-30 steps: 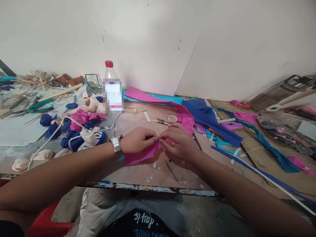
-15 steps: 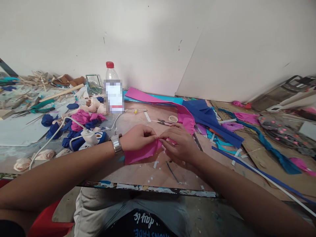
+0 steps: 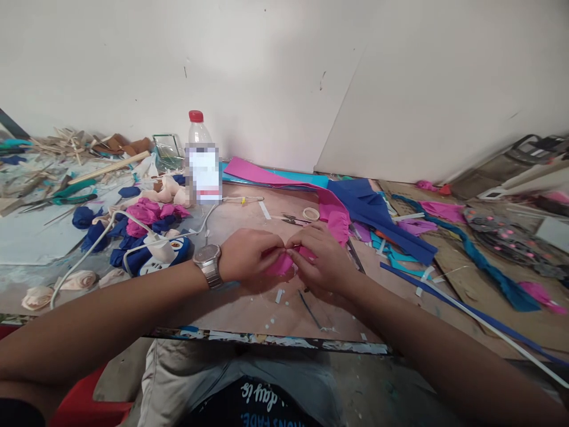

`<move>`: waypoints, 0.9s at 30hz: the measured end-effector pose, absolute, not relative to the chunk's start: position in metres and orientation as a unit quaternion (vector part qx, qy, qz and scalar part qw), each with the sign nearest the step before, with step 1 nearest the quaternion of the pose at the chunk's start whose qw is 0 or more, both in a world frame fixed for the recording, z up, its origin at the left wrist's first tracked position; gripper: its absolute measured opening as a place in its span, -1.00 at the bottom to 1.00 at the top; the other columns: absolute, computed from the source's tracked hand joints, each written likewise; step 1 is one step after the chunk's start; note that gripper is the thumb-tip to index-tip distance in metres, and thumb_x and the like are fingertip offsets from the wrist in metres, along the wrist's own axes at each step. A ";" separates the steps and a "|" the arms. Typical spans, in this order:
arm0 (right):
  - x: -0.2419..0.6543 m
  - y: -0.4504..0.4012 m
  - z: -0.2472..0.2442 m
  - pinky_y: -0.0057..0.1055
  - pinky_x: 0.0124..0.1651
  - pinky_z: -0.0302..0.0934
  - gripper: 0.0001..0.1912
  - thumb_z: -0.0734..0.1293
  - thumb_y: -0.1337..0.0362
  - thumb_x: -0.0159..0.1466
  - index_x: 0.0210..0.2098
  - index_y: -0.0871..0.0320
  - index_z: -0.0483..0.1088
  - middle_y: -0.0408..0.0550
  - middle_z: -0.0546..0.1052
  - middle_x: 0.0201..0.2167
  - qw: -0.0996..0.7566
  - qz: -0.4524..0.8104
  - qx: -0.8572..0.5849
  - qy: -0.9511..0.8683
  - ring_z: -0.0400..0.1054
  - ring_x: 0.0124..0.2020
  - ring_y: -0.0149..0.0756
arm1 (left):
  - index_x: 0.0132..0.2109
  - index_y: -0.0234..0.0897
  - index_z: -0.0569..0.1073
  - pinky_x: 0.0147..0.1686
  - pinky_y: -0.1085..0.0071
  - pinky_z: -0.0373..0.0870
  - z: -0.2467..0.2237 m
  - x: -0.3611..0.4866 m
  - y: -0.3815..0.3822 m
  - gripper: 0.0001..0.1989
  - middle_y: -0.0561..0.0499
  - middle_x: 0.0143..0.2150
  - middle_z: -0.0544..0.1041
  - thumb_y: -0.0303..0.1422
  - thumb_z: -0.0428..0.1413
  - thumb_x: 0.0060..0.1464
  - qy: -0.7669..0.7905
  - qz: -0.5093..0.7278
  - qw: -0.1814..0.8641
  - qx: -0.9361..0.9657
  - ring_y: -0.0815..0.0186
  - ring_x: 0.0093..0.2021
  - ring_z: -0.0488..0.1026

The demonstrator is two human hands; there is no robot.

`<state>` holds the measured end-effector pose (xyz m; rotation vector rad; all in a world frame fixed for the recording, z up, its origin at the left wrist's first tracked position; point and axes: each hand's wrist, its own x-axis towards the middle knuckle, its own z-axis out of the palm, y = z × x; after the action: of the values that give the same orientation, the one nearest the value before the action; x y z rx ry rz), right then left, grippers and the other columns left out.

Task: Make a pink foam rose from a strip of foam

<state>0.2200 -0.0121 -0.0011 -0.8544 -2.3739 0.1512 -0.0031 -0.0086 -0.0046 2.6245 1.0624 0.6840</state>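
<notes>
Both my hands meet over the middle of the table, fingertips touching. My left hand [image 3: 249, 254], with a metal watch [image 3: 207, 264] at the wrist, pinches a small piece of pink material [image 3: 281, 264]. My right hand [image 3: 326, 258] grips the same piece from the other side. Most of the piece is hidden by my fingers. Beyond my hands lies a long pink strip [image 3: 275, 177], gathered at its right end, beside a blue strip [image 3: 382, 219]. A tape ring [image 3: 310, 214] and small dark scissors [image 3: 291, 220] sit just past my fingers.
To the left are a red-capped bottle [image 3: 196, 127], a power strip [image 3: 164, 256] with a white cable, pink and blue fabric rosettes [image 3: 144, 214], and green-handled pliers [image 3: 75, 191]. On the right, a teal strip [image 3: 471, 252] lies across cardboard [image 3: 448, 270]. Wood sticks are heaped far left.
My left hand has turned and closed in; the pink piece that hung flat below it is now bunched between my hands. My right fingers have curled in more.
</notes>
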 end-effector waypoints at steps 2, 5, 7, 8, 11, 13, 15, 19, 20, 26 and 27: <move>0.220 -0.012 -0.002 -0.09 0.13 0.13 -0.96 0.31 0.34 0.36 -0.23 0.08 0.41 -0.08 0.61 -0.27 0.301 0.060 -0.321 -0.896 0.45 -0.21 -0.16 | -0.16 -0.23 0.57 -0.33 0.40 0.25 -0.007 -0.003 -0.008 -0.68 -0.02 -0.26 0.65 -0.24 -0.04 0.36 0.349 0.216 0.074 0.909 0.29 -0.29 0.54; 0.221 -0.012 -0.003 -0.08 0.12 0.12 -0.97 0.30 0.33 0.36 -0.23 0.08 0.38 -0.07 0.59 -0.28 0.296 0.066 -0.321 -0.897 0.43 -0.21 -0.16 | -0.12 -0.23 0.56 -0.32 0.41 0.27 -0.010 -0.004 -0.006 -0.69 -0.02 -0.23 0.64 -0.27 -0.07 0.39 0.322 0.210 0.039 0.922 0.30 -0.26 0.55; 0.220 -0.013 -0.003 -0.08 0.12 0.12 -0.97 0.28 0.33 0.36 -0.23 0.08 0.36 -0.06 0.57 -0.27 0.290 0.070 -0.323 -0.898 0.41 -0.20 -0.15 | -0.10 -0.23 0.55 -0.32 0.40 0.27 -0.012 -0.004 -0.006 -0.69 -0.02 -0.24 0.64 -0.28 -0.07 0.39 0.313 0.211 0.027 0.926 0.31 -0.26 0.55; 0.220 -0.013 -0.003 -0.08 0.12 0.11 -0.96 0.27 0.34 0.37 -0.23 0.09 0.35 -0.05 0.56 -0.26 0.284 0.073 -0.324 -0.899 0.40 -0.20 -0.15 | -0.10 -0.23 0.56 -0.31 0.40 0.28 -0.012 -0.004 -0.006 -0.69 -0.02 -0.24 0.65 -0.28 -0.07 0.39 0.311 0.209 0.024 0.927 0.30 -0.27 0.55; 0.219 -0.015 -0.002 -0.07 0.11 0.10 -0.94 0.23 0.34 0.39 -0.22 0.10 0.33 -0.03 0.54 -0.25 0.267 0.079 -0.326 -0.904 0.38 -0.18 -0.13 | -0.10 -0.23 0.57 -0.32 0.39 0.27 -0.013 -0.003 -0.007 -0.66 -0.02 -0.24 0.66 -0.24 -0.07 0.41 0.326 0.203 0.026 0.923 0.28 -0.27 0.56; 0.218 -0.015 -0.002 -0.06 0.11 0.10 -0.92 0.20 0.34 0.40 -0.23 0.10 0.32 -0.02 0.53 -0.25 0.260 0.083 -0.329 -0.904 0.36 -0.17 -0.13 | -0.11 -0.21 0.58 -0.33 0.39 0.26 -0.012 -0.003 -0.007 -0.64 -0.02 -0.24 0.66 -0.19 -0.07 0.41 0.342 0.206 0.037 0.916 0.28 -0.28 0.56; 0.219 -0.015 -0.002 -0.07 0.11 0.10 -0.90 0.20 0.34 0.41 -0.23 0.10 0.32 -0.02 0.53 -0.26 0.263 0.091 -0.334 -0.901 0.36 -0.18 -0.14 | -0.12 -0.20 0.58 -0.34 0.39 0.25 -0.011 -0.002 -0.007 -0.65 -0.01 -0.24 0.66 -0.16 -0.05 0.40 0.354 0.212 0.052 0.909 0.28 -0.28 0.56; 0.220 -0.014 -0.001 -0.09 0.11 0.11 -0.95 0.25 0.32 0.38 -0.22 0.09 0.35 -0.05 0.56 -0.25 0.289 0.100 -0.329 -0.894 0.39 -0.19 -0.16 | -0.13 -0.20 0.58 -0.32 0.40 0.25 -0.010 -0.002 -0.007 -0.69 0.00 -0.22 0.67 -0.22 -0.02 0.38 0.356 0.213 0.074 0.907 0.29 -0.26 0.57; 0.220 -0.014 0.000 -0.09 0.10 0.11 -0.96 0.27 0.32 0.37 -0.22 0.08 0.36 -0.05 0.56 -0.26 0.294 0.099 -0.325 -0.893 0.40 -0.19 -0.16 | -0.12 -0.20 0.58 -0.32 0.40 0.26 -0.010 -0.002 -0.007 -0.69 0.01 -0.21 0.67 -0.22 -0.03 0.39 0.352 0.214 0.077 0.908 0.30 -0.25 0.57; 0.219 -0.014 0.003 -0.11 0.04 0.13 -0.93 0.27 0.38 0.30 -0.29 0.09 0.36 -0.09 0.55 -0.35 0.303 0.097 -0.305 -0.898 0.40 -0.25 -0.18 | -0.11 -0.22 0.59 -0.29 0.41 0.28 -0.009 -0.003 -0.009 -0.69 -0.01 -0.22 0.67 -0.20 -0.02 0.37 0.336 0.231 0.107 0.907 0.29 -0.26 0.56; 0.219 -0.014 0.003 -0.12 0.03 0.13 -0.93 0.28 0.39 0.29 -0.30 0.09 0.37 -0.09 0.55 -0.36 0.303 0.094 -0.305 -0.898 0.40 -0.26 -0.18 | -0.11 -0.23 0.59 -0.29 0.41 0.28 -0.008 -0.003 -0.010 -0.70 -0.01 -0.23 0.67 -0.20 0.00 0.35 0.338 0.238 0.124 0.902 0.29 -0.27 0.55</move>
<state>0.2186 -0.0136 0.0028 -0.8095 -2.3788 0.2504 -0.0029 -0.0099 -0.0075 2.6298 0.9856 0.6944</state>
